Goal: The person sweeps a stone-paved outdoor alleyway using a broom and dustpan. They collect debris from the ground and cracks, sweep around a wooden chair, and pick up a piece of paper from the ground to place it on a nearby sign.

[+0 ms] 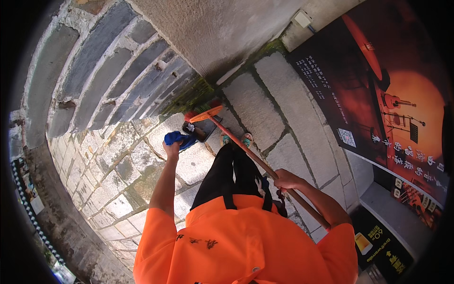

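Note:
My right hand [287, 180] is wrapped around the long brown stick of a broom [255, 157]. The stick slants up and left from under my right arm to an orange broom head [207, 113], where red and green bristles show. That head is by the foot of the brick wall, partly over a dark dustpan [204, 130] with some pale litter in it. My left hand [172, 147] is closed on the dustpan's blue upper part [174, 137]; how the blue part joins the pan is partly hidden.
A brick wall [113, 61] rises at the left and meets a plastered wall [222, 28] in a mossy corner. Stone paving [255, 102] with dark joints lies underfoot. Large dark posters [369, 94] stand along the right. My shoes [247, 138] are close to the dustpan.

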Tool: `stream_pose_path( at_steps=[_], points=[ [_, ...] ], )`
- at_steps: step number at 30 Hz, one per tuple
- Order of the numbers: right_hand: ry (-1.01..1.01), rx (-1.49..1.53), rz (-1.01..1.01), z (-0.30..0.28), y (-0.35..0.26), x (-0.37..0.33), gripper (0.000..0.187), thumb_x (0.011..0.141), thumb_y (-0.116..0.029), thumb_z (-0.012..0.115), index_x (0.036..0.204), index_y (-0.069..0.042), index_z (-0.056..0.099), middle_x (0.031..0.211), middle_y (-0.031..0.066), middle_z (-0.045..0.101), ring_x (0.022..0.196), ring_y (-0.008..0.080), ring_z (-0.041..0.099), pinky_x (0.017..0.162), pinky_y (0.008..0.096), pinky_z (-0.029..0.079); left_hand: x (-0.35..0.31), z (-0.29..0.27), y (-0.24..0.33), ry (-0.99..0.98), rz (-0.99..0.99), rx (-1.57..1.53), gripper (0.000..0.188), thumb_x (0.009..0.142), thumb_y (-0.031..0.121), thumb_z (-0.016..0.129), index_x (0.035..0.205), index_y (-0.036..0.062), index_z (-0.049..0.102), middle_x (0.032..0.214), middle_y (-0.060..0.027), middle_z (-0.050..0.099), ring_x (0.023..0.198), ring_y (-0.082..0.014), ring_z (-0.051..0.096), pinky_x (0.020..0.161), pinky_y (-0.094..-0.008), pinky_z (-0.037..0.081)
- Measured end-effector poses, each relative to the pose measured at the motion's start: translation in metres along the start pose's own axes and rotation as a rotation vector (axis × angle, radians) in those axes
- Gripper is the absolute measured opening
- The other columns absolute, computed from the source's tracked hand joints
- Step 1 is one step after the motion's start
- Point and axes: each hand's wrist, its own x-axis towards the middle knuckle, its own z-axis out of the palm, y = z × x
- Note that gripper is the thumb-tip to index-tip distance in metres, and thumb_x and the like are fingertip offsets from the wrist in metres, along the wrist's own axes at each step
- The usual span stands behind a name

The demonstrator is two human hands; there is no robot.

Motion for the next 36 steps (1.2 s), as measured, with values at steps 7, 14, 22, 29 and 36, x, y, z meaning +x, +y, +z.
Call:
stream_pose_path(
  at_steps=[7, 14, 22, 29, 36],
  points=[
    [0.195, 0.329, 0.034, -0.048, 0.039, -0.044, 0.013, 0.069, -0.002, 0.052, 0.065, -0.005, 0.040, 0.052, 0.0052, 0.043, 0.035, 0.0112, 0.040, 0.031, 0.0281, 0.029, -0.032, -0.011, 0.011, -0.030, 0.035, -0.006, 0.034, 0.054, -0.010, 0.066, 0.084, 0.0053, 0.063, 0.077, -0.0021, 0.061, 0.072, -0.0152, 0.057, 0.070, -0.0274, 0.044],
    [0.492, 0.591, 0.001, -0.137, 0.081, 0.007, 0.008, 0.060, 0.001, 0.049, 0.054, 0.000, 0.044, 0.042, 0.0099, 0.042, 0.031, 0.0188, 0.042, 0.030, 0.0317, 0.032, -0.046, -0.030, -0.004, 0.001, -0.022, -0.050, 0.035, 0.053, -0.009, 0.067, 0.085, 0.0055, 0.063, 0.079, -0.0020, 0.061, 0.074, -0.0158, 0.057, 0.072, -0.0288, 0.045],
    [0.412, 0.274, 0.009, -0.024, 0.073, 0.071, 0.011, 0.069, -0.004, 0.049, 0.072, 0.005, 0.043, 0.048, 0.0132, 0.048, 0.040, 0.0239, 0.052, 0.035, 0.0363, 0.039, -0.051, -0.031, -0.024, 0.002, -0.006, -0.022, 0.035, 0.052, -0.008, 0.065, 0.084, 0.0056, 0.063, 0.080, -0.0014, 0.061, 0.074, -0.0155, 0.057, 0.073, -0.0286, 0.045],
    [0.016, 0.193, -0.020, 0.085, 0.076, 0.038, 0.008, 0.070, -0.002, 0.051, 0.069, 0.004, 0.045, 0.052, 0.0092, 0.048, 0.038, 0.0175, 0.049, 0.036, 0.0321, 0.038, -0.037, -0.051, -0.042, -0.035, 0.101, 0.023, 0.032, 0.053, -0.006, 0.068, 0.083, 0.0047, 0.063, 0.077, -0.0022, 0.061, 0.070, -0.0150, 0.056, 0.067, -0.0274, 0.045],
    [0.224, 0.273, -0.048, 0.122, 0.050, -0.008, 0.009, 0.069, -0.001, 0.052, 0.067, 0.000, 0.044, 0.052, 0.0075, 0.047, 0.038, 0.0142, 0.045, 0.033, 0.0303, 0.034, -0.048, -0.121, -0.052, -0.022, 0.171, 0.035, 0.030, 0.052, -0.008, 0.067, 0.080, 0.0033, 0.062, 0.077, -0.0033, 0.060, 0.072, -0.0162, 0.056, 0.067, -0.0287, 0.045]
  ],
)
